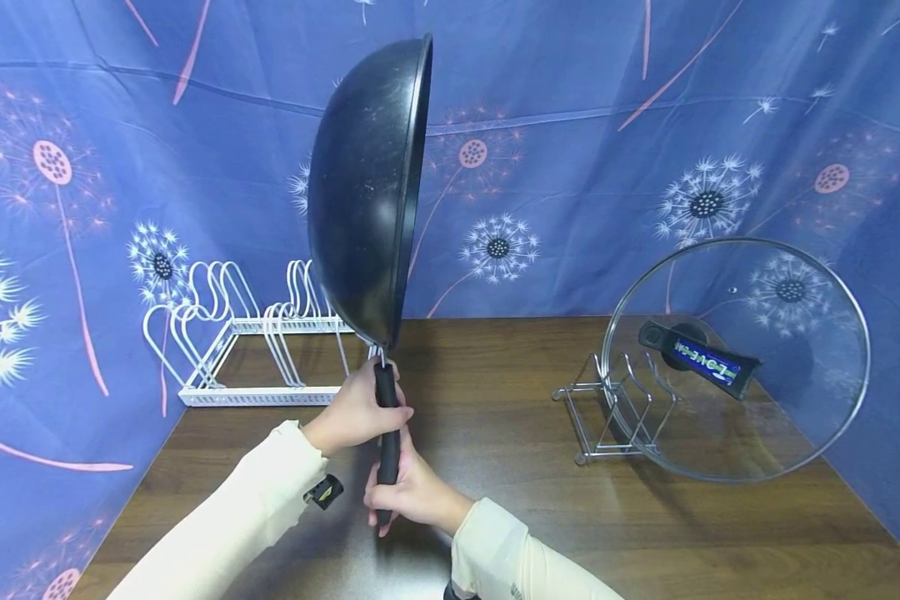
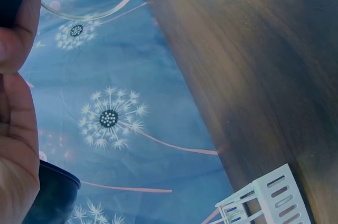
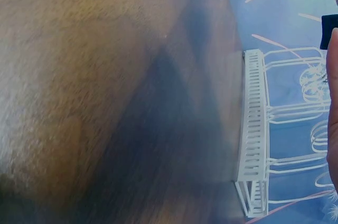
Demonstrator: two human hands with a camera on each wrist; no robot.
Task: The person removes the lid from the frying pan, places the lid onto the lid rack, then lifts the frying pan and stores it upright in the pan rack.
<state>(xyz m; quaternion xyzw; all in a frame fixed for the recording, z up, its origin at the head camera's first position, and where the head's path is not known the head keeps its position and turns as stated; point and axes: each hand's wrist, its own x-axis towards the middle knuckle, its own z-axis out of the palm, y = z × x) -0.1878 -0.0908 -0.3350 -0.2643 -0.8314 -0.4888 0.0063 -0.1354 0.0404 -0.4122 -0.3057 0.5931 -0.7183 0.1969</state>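
White metal rack (image 1: 270, 397) is standing near brown wooden table's (image 1: 487, 433) back-left corner; silver wire stand (image 1: 617, 451) is sitting towards right edge.

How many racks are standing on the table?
2: the white rack at the left, partly hidden behind the wok, and the small metal rack at the right, holding the glass lid.

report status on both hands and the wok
Left hand above right hand, both gripping handle. Wok raised, handle down. White slotted rack nearby, left; glass lid further off, right.

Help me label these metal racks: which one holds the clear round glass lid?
The small silver wire rack holds the lid; the larger white metal rack doesn't.
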